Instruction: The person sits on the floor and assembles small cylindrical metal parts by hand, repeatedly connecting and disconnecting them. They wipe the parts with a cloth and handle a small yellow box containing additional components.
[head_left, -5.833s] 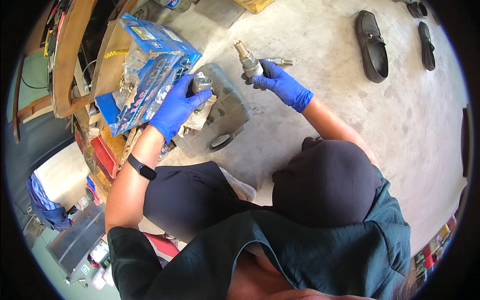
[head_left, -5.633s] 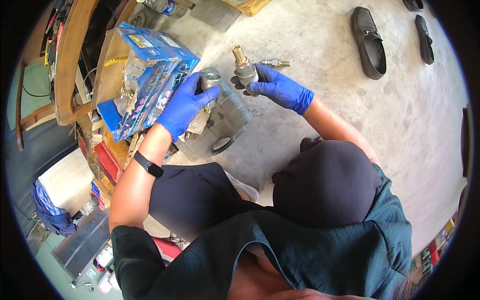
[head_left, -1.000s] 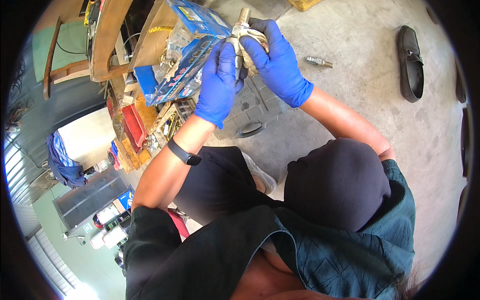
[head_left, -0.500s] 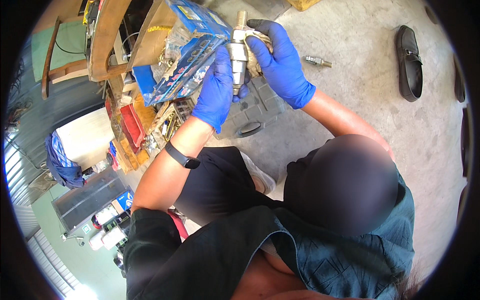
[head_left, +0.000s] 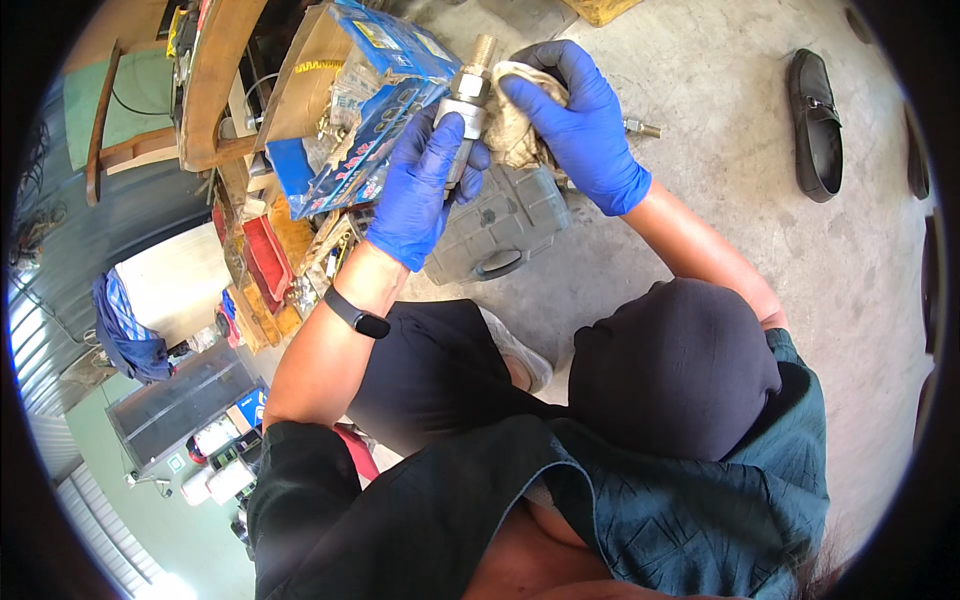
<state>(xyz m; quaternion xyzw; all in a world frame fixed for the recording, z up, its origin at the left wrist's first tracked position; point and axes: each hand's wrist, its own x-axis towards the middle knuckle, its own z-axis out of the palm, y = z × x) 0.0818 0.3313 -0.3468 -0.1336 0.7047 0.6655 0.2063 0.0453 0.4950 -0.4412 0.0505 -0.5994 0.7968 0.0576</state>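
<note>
Fingers of the left hand [head_left: 412, 190], in a blue glove, are wrapped round a silver metal fitting [head_left: 466, 112], its threaded end tilted up and away from the person, while those of the right hand [head_left: 592, 130], also gloved, pinch a bunched, stained rag [head_left: 514, 128] just beside it; whether rag and metal touch, I cannot tell. Both are held up in front of the knees, the fitting overlapping the edge of an open blue box [head_left: 372, 125] in view, with a grey plastic case [head_left: 490, 225] lying below on the concrete floor [head_left: 700, 190]. Near the right hand, partly hidden by it, lies a smaller fitting [head_left: 645, 129], and well apart to the right sits a black shoe [head_left: 818, 125].
</note>
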